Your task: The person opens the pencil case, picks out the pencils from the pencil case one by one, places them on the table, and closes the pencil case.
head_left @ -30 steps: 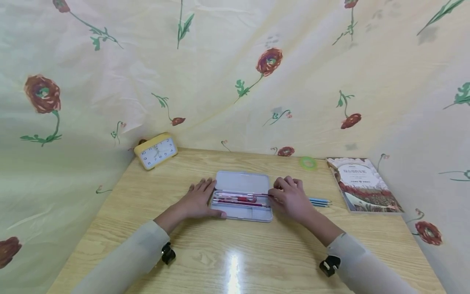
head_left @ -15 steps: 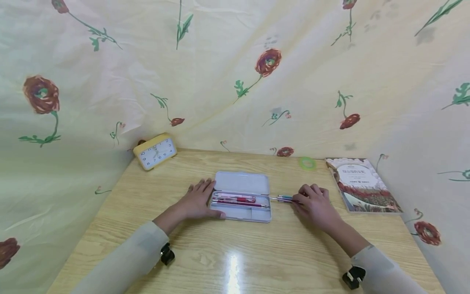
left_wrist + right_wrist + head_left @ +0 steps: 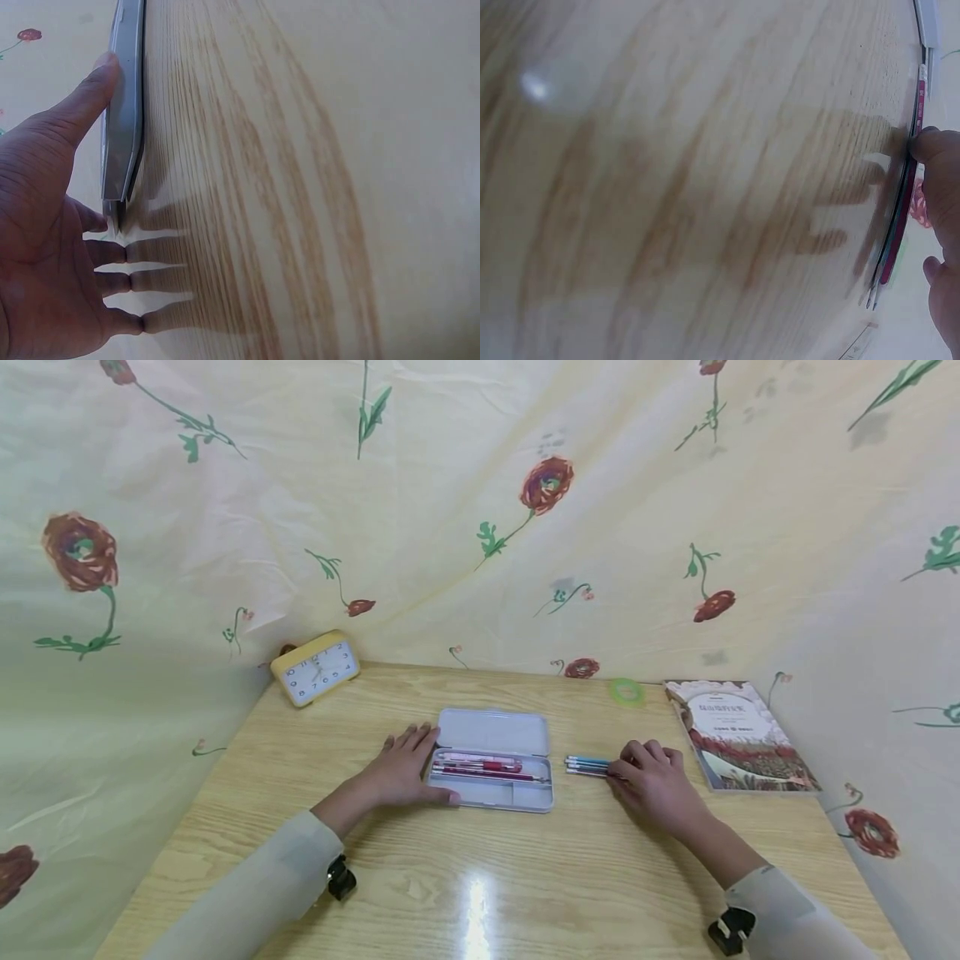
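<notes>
A pale grey pencil case (image 3: 495,732) lies with its lid folded back; a red pen (image 3: 501,767) and dark red pencils (image 3: 487,773) are in its tray. My left hand (image 3: 405,768) rests at the case's left side, fingers spread straight, thumb against the front edge (image 3: 124,142). Right of the case, my right hand (image 3: 651,781) is over a row of blue pencils (image 3: 587,762) on the table. In the right wrist view, its thumb (image 3: 930,142) presses a dark red pencil (image 3: 907,191) lying along that row. The other fingertips are hidden behind the pencils.
A yellow alarm clock (image 3: 317,670) stands at the back left of the wooden table (image 3: 420,877). A green roll of tape (image 3: 626,691) lies at the back, and a book (image 3: 738,735) is on the right. A flowered cloth (image 3: 420,510) hangs behind.
My right hand has moved right from the case's right end to the row of blue pencils, taking a dark red pencil along. The left hand has stayed in place.
</notes>
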`<state>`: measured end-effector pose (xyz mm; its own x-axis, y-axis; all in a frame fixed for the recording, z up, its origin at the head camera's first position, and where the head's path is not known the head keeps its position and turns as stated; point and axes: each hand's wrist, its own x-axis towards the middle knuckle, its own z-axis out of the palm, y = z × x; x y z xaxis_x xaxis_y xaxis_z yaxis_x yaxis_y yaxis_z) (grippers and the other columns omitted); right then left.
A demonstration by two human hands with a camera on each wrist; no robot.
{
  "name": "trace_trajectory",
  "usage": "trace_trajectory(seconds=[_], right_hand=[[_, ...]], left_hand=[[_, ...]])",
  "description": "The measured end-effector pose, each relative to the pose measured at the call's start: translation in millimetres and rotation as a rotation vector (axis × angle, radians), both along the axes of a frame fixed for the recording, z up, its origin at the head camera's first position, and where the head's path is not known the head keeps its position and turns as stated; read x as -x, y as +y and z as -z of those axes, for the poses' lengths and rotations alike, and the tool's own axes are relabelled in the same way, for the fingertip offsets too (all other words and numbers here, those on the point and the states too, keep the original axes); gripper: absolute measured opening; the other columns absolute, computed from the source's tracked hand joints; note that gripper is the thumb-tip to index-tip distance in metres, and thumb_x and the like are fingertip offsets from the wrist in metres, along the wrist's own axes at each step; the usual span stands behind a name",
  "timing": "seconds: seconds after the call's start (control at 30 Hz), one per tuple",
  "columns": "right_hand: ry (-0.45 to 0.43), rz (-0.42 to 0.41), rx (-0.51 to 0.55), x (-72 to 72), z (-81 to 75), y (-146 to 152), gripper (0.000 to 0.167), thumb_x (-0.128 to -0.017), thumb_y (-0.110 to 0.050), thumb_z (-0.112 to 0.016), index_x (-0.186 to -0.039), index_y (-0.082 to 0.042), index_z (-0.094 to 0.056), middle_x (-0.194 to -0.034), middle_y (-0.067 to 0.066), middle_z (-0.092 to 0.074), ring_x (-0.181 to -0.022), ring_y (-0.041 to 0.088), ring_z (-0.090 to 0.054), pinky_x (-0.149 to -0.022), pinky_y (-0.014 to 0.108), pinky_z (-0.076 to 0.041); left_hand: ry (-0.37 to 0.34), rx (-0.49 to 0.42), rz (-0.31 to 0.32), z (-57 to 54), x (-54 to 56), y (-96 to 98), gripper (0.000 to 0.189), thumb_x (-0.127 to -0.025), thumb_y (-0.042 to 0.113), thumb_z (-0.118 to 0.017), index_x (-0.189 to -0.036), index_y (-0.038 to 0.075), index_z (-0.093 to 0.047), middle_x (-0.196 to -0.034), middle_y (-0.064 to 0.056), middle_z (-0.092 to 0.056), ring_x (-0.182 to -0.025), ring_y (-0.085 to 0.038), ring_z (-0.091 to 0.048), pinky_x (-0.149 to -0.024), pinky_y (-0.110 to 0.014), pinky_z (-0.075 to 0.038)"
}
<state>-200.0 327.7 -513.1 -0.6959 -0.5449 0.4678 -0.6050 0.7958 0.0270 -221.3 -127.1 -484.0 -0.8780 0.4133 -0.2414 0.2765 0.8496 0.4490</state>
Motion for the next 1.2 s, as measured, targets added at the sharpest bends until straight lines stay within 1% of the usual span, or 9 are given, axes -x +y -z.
trace_trajectory(seconds=[0.27,0.43,0.5,0.67,0.73,0.87,0.97,1.07,1.2], right_hand=[[-0.011,0.007,-0.003,0.0,-1.8,-1,0.022,-0.084,-0.012,-0.095,-0.1,-0.017,-0.081,-0.102,0.004,-0.061,-0.093,0.027,-0.053,-0.085,0.066,-0.048],[-0.019,0.012,-0.007,0.2,-2.4,-1,0.023,-0.084,-0.012,-0.095,-0.1,-0.018,-0.081,-0.103,0.003,-0.061,-0.094,0.027,-0.053,-0.085,0.067,-0.048],[-0.021,0.011,-0.005,0.1,-2.4,-1,0.024,-0.084,-0.011,-0.096,-0.1,-0.019,-0.08,-0.103,0.003,-0.061,-0.094,0.027,-0.054,-0.085,0.067,-0.048],[-0.018,-0.003,0.003,0.2,-4.4,-6,0.023,-0.083,-0.011,-0.096,-0.1,-0.018,-0.081,-0.102,0.003,-0.065,-0.094,0.027,-0.057,-0.085,0.067,-0.049],[-0.022,-0.008,0.004,0.9,-5.8,-11,0.022,-0.084,-0.012,-0.095,-0.101,-0.017,-0.082,-0.101,0.003,-0.068,-0.094,0.027,-0.06,-0.085,0.066,-0.05],[-0.041,-0.019,0.016,2.8,-9.6,-26,0.02,-0.087,-0.013,-0.094,-0.103,-0.014,-0.083,-0.101,0.004,-0.072,-0.095,0.026,-0.063,-0.086,0.064,-0.051],[-0.063,-0.034,0.029,4.2,-14.0,-40,0.02,-0.088,-0.012,-0.094,-0.105,-0.012,-0.083,-0.103,0.005,-0.074,-0.097,0.027,-0.064,-0.087,0.064,-0.052],[-0.074,-0.059,0.03,5.4,-18.8,-56,0.021,-0.089,-0.012,-0.093,-0.107,-0.011,-0.083,-0.105,0.005,-0.076,-0.099,0.026,-0.065,-0.089,0.065,-0.054],[-0.066,-0.113,0.012,7.0,-23.5,-76,0.022,-0.09,-0.013,-0.092,-0.11,-0.011,-0.083,-0.106,0.005,-0.077,-0.099,0.026,-0.065,-0.09,0.064,-0.055]], left_hand=[[0.005,0.0,0.006,3.3,1.4,-1.4,0.134,-0.085,0.081,-0.079,-0.178,0.008,-0.015,-0.187,-0.018,-0.014,-0.174,-0.044,-0.007,-0.14,-0.068,-0.008],[-0.004,-0.018,0.009,4.9,1.8,-3.0,0.138,-0.083,0.084,-0.078,-0.178,0.007,-0.015,-0.187,-0.019,-0.013,-0.174,-0.044,-0.007,-0.139,-0.069,-0.006],[-0.002,-0.029,0.007,7.6,2.8,-3.7,0.14,-0.081,0.087,-0.078,-0.178,0.007,-0.015,-0.187,-0.019,-0.013,-0.174,-0.045,-0.007,-0.139,-0.07,-0.006],[-0.002,-0.039,0.006,7.7,2.7,-3.5,0.142,-0.079,0.089,-0.076,-0.178,0.007,-0.015,-0.187,-0.019,-0.013,-0.174,-0.045,-0.007,-0.139,-0.071,-0.006],[-0.004,-0.035,0.008,6.1,2.0,-3.1,0.14,-0.081,0.087,-0.077,-0.178,0.006,-0.015,-0.186,-0.019,-0.013,-0.174,-0.045,-0.006,-0.139,-0.07,-0.006],[-0.01,-0.017,0.005,8.5,3.5,-2.7,0.139,-0.082,0.086,-0.077,-0.178,0.008,-0.013,-0.187,-0.018,-0.012,-0.174,-0.043,-0.005,-0.14,-0.068,-0.005],[-0.015,-0.018,0.005,9.1,4.2,-2.7,0.139,-0.082,0.087,-0.076,-0.178,0.008,-0.013,-0.187,-0.018,-0.012,-0.174,-0.043,-0.005,-0.14,-0.068,-0.004],[-0.014,-0.017,0.008,9.2,4.9,-2.9,0.139,-0.083,0.086,-0.076,-0.178,0.007,-0.014,-0.187,-0.018,-0.012,-0.174,-0.044,-0.005,-0.14,-0.068,-0.005],[-0.012,-0.013,0.011,7.8,4.5,-3.1,0.138,-0.084,0.085,-0.077,-0.178,0.006,-0.014,-0.187,-0.019,-0.012,-0.174,-0.044,-0.006,-0.14,-0.069,-0.006]])
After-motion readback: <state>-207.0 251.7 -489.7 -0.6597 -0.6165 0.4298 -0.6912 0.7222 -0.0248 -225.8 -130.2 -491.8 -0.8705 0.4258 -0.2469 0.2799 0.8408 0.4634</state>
